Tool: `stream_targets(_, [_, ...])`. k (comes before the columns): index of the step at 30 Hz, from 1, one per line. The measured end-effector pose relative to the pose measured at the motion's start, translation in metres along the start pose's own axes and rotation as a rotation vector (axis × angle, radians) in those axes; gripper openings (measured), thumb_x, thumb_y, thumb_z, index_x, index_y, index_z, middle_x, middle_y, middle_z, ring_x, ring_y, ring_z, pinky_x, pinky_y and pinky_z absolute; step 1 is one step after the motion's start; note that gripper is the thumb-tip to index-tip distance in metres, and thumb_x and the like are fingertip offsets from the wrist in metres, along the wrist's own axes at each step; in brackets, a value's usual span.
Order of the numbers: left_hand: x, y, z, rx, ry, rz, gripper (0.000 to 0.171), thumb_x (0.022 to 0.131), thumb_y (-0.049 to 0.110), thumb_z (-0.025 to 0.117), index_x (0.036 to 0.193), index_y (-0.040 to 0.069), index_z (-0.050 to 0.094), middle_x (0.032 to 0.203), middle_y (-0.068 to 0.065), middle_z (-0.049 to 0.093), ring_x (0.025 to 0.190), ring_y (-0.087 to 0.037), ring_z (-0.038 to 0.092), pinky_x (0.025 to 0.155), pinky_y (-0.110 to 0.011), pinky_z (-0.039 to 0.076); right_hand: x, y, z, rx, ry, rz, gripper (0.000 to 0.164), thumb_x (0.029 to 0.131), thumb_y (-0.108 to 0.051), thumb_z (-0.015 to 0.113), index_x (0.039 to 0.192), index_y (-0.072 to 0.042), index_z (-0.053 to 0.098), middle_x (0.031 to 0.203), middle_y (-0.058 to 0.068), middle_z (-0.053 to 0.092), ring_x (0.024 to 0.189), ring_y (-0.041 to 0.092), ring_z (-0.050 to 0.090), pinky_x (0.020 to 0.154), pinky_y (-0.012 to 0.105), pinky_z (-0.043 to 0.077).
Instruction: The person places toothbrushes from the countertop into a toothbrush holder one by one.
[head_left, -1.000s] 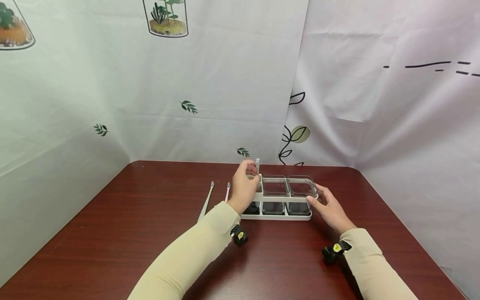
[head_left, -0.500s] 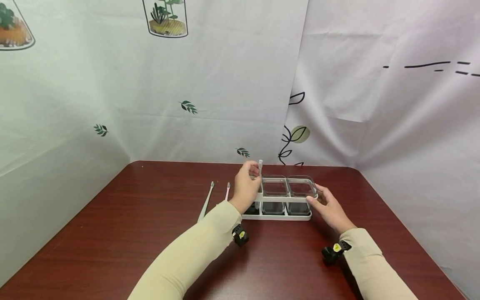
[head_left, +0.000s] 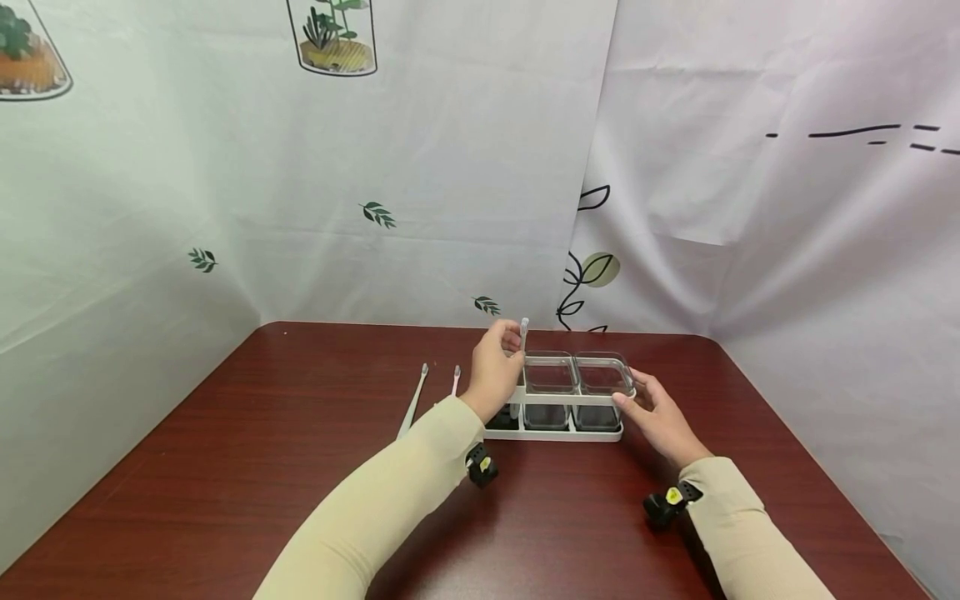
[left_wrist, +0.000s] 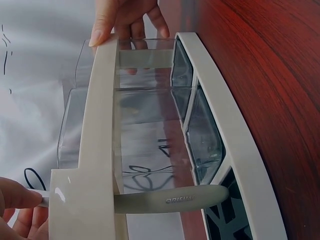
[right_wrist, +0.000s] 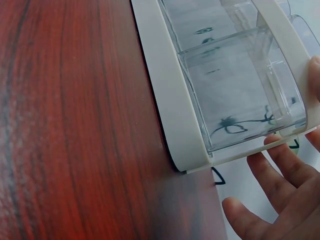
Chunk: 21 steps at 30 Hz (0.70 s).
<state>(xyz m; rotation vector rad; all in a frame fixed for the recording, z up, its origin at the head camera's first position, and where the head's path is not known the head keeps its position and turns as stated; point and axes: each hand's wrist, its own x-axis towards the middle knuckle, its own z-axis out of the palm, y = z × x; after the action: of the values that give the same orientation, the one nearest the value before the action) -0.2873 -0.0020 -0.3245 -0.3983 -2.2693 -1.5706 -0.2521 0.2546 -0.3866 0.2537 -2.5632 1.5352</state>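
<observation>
My left hand (head_left: 492,373) pinches a toothbrush (head_left: 524,331) near its head, at the left end of a white two-tier toothbrush holder (head_left: 573,399). In the left wrist view, the toothbrush's grey handle (left_wrist: 170,200) passes down through the upper frame, its end reaching the dark slotted base (left_wrist: 230,212). The right hand (head_left: 663,418) grips the holder's right end, thumb on the upper rim and other fingers at the side. Two clear cups (head_left: 551,373) sit side by side in the frame. My left hand hides part of the holder's left end.
Left of the holder, a pale toothbrush (head_left: 412,404) and a pink toothbrush (head_left: 456,382) lie on the dark red wooden table (head_left: 225,467). A white printed curtain (head_left: 450,167) hangs behind the table and along both sides.
My left hand and the toothbrush have shifted slightly to the right. The right hand and the holder have stayed in place.
</observation>
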Motion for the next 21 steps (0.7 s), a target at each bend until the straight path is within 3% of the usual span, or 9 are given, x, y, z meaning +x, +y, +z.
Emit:
stream_targets(9, [0.001, 0.0014, -0.0013, 0.003, -0.013, -0.019, 0.027, 0.087, -0.009, 0.056, 0.112, 0.002, 0.057, 0.096, -0.01, 0.06, 0.09, -0.023, 0.058, 0.073, -0.033, 0.049, 0.0004, -0.0003, 0.0001, -0.002, -0.001, 0.001, 0.065, 0.098, -0.029, 0.058, 0.149, -0.003, 0.027, 0.143, 0.026, 0.041, 0.124, 0.036, 0.049, 0.087, 0.018, 0.045])
stream_targets(21, [-0.0002, 0.001, -0.0036, -0.034, -0.032, -0.049, 0.033, 0.088, -0.005, 0.063, 0.119, 0.003, 0.057, 0.103, -0.011, 0.06, 0.099, -0.024, 0.06, 0.079, -0.036, 0.053, 0.0, -0.0012, 0.0001, 0.001, 0.007, -0.012, 0.064, 0.098, -0.027, 0.058, 0.148, -0.002, 0.028, 0.14, 0.027, 0.044, 0.121, 0.034, 0.05, 0.082, 0.01, 0.043])
